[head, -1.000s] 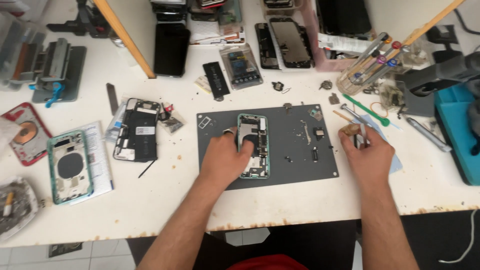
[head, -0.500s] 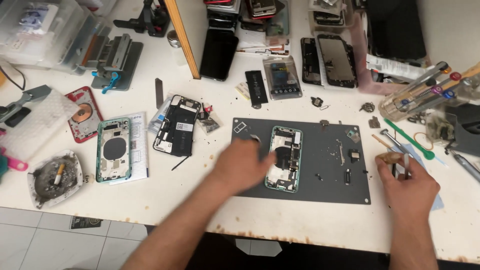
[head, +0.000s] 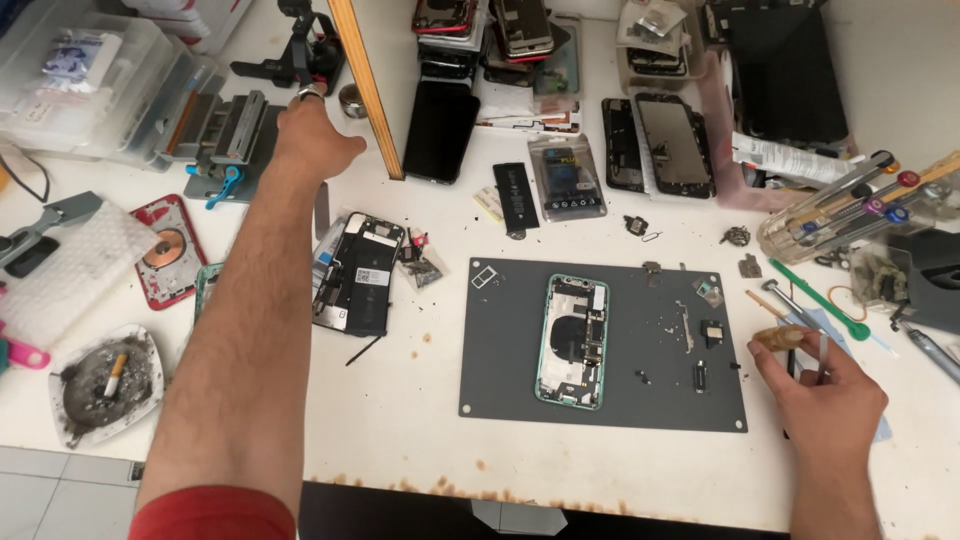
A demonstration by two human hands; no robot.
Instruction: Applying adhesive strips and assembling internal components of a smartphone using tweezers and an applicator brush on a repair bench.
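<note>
Left hand has left the open phone on the grey mat and now stretches far up-left of the mat, fingers loosely open, holding nothing, near a grey clamp tool. Right hand, just right of the mat, pinches a thin tool.

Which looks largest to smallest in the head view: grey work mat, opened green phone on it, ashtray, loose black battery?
1. Grey work mat
2. Ashtray and opened green phone: look alike in area and the ashtray lies nearer the camera, so unranked
3. Loose black battery
</note>
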